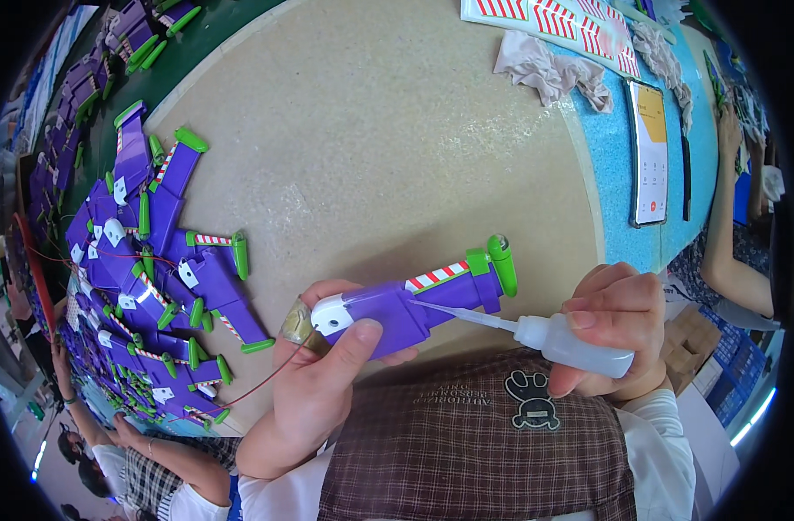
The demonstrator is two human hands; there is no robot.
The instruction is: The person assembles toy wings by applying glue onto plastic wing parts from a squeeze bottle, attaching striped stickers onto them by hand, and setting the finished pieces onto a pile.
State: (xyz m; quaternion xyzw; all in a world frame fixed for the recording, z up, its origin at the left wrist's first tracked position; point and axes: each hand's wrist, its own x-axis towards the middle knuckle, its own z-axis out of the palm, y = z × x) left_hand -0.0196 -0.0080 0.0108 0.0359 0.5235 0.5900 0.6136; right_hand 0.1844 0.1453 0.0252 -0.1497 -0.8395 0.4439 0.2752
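Observation:
In my left hand [327, 347] is a purple plastic toy wing [384, 317] with a white end piece, a red-and-white striped strip and a green tip. My thumb lies across its near side, and a thin red wire trails from under the hand. My right hand [618, 321] is closed round a small white squeeze bottle [575, 343], tilted so its long thin nozzle [466, 314] reaches left to the wing's purple surface. Whether the nozzle tip touches the plastic or sits just above it, I cannot tell.
A heap of similar purple wings [154, 252] covers the table's left side. At the far right lie a striped sticker sheet [562, 30], crumpled cloth [549, 69] and a phone [647, 152] on a blue mat [604, 130]. Other people's arms [723, 252] show at both sides.

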